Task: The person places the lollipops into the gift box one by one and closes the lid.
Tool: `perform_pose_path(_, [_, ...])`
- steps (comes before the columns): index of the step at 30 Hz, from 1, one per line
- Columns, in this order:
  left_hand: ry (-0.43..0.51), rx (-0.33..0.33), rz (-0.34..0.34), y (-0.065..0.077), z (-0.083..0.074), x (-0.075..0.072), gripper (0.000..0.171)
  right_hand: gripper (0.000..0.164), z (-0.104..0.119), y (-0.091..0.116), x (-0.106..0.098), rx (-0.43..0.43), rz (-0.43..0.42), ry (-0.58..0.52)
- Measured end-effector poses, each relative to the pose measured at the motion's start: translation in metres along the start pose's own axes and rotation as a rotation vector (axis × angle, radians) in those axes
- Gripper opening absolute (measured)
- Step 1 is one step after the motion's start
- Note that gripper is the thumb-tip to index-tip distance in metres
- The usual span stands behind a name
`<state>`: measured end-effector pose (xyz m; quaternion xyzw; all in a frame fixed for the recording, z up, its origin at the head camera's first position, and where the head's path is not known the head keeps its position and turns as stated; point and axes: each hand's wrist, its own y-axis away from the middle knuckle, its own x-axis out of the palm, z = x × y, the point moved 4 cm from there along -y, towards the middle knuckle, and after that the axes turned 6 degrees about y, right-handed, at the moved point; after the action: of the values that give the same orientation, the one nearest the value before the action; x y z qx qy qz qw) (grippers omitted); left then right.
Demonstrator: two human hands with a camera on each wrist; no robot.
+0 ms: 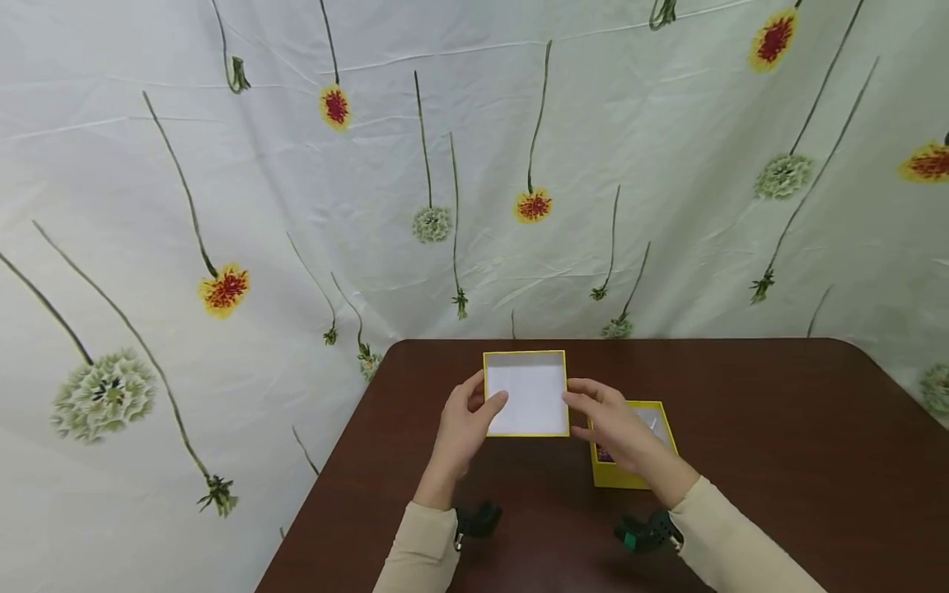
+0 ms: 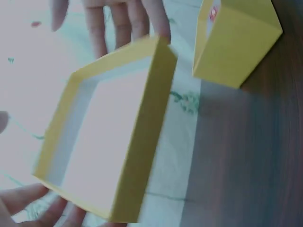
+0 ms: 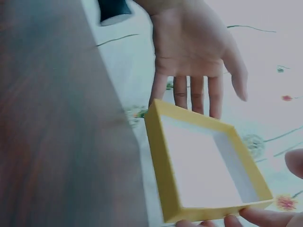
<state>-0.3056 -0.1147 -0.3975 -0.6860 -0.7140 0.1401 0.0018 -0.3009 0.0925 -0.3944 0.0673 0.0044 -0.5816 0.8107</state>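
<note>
Between my two hands, in the head view, a shallow yellow box lid [image 1: 528,395] is held up with its white inside facing me. My left hand [image 1: 461,424] is at the lid's left side, its straight fingers touching the wall in the right wrist view, thumb apart from it. The right hand [image 1: 619,428] is at the opposite side; its extended fingers [image 2: 120,21] meet the lid's wall in the left wrist view, with the thumb held away. Behind the right hand stands a deeper yellow box [image 1: 619,475], partly hidden, with something inside.
The dark brown table [image 1: 778,461] extends to both sides under the arms. Beyond its far edge hangs a white cloth [image 1: 667,140] printed with flowers. Each wrist wears a black camera band [image 1: 478,520].
</note>
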Motion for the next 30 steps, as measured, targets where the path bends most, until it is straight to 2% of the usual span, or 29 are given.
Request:
perform_pose_path(3, [0.027,0.096,-0.019,0.001,-0.009,0.008,0.057,0.065,0.008,0.006,-0.012,0.026,0.017,-0.035])
perform_pose_path(6, [0.093,0.155,-0.01,0.006,-0.019,0.018,0.049,0.071,0.011,0.012,-0.023,0.072,0.015,-0.081])
perform_pose_path(11, [0.216,0.252,-0.007,0.02,-0.036,0.038,0.035,0.071,0.008,0.017,-0.04,0.089,-0.082,-0.086])
perform_pose_path(14, [0.238,0.334,-0.054,0.024,-0.043,0.048,0.028,0.069,0.006,0.021,-0.048,0.06,-0.141,-0.008])
perform_pose_path(17, [0.274,0.379,-0.117,0.025,-0.047,0.055,0.022,0.068,0.005,0.027,-0.053,0.034,-0.16,0.016])
perform_pose_path(21, [0.342,0.371,-0.17,0.024,-0.05,0.065,0.02,0.068,0.005,0.037,-0.06,0.002,-0.135,0.007])
perform_pose_path(23, [0.336,0.351,-0.177,0.026,-0.051,0.07,0.022,0.07,0.002,0.041,-0.064,-0.019,-0.132,0.045])
perform_pose_path(26, [0.299,0.322,-0.159,0.028,-0.052,0.076,0.025,0.074,-0.005,0.048,-0.071,-0.022,-0.137,0.104])
perform_pose_path(30, [0.301,0.294,-0.105,0.025,-0.037,0.086,0.025,0.074,-0.013,0.057,-0.081,-0.006,-0.142,0.1])
